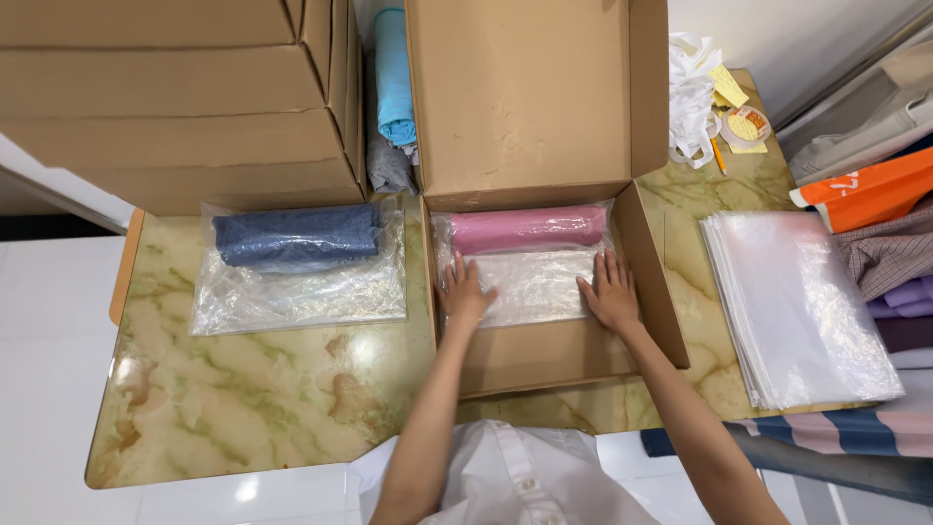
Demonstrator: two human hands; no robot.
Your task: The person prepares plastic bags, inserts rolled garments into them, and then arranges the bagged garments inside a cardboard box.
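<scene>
An open cardboard box (544, 355) lies on the marble table, its lid standing up behind it. Inside it is a clear plastic bag (530, 282) holding a rolled pink cloth (525, 228) at its far end. My left hand (464, 292) presses flat on the bag's left edge. My right hand (609, 289) presses flat on its right edge. Both palms are down with fingers spread, and neither grips anything.
A second clear bag (292, 292) with a rolled blue cloth (296, 236) lies left of the box. Stacked cardboard boxes (185, 97) stand at the back left. A pile of clear bags (797, 301) lies at right, near folded fabrics (894, 272), tape (746, 124) and a pencil.
</scene>
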